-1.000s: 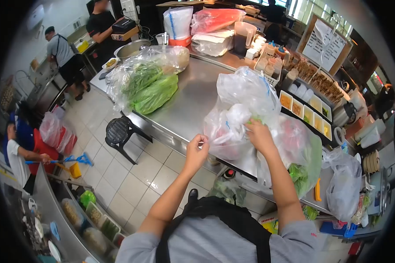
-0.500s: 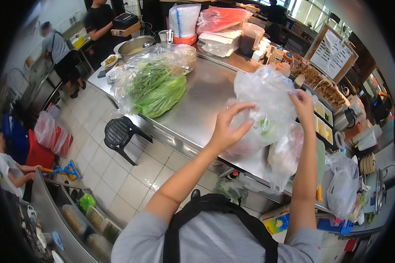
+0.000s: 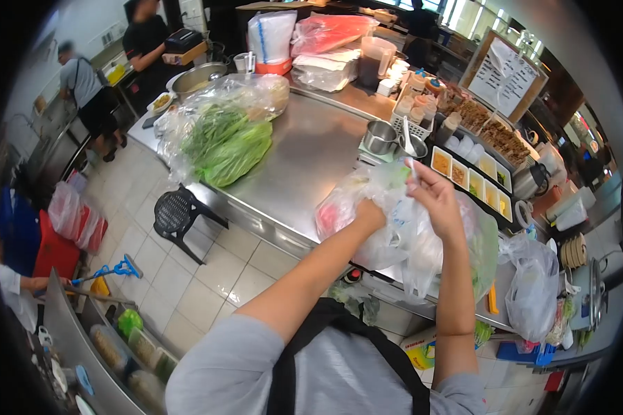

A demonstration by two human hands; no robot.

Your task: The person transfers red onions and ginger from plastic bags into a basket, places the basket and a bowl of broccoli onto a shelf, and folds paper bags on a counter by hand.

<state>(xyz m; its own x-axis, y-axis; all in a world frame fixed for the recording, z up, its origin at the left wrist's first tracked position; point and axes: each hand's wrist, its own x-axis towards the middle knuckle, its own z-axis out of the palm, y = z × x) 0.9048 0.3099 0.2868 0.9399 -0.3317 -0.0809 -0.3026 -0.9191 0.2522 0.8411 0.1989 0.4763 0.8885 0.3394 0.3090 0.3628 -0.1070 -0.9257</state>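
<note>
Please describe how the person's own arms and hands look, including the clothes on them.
Short, plain grey sleeves leave the forearms bare. Black straps run over the grey shirt. The left hand and right hand show no glove, and no watch or bracelet is visible; the left fingers are mostly hidden.

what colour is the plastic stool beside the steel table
Black plastic stool; the head view shows it best.

Pale tiled floor — seemingly white wall.
</note>
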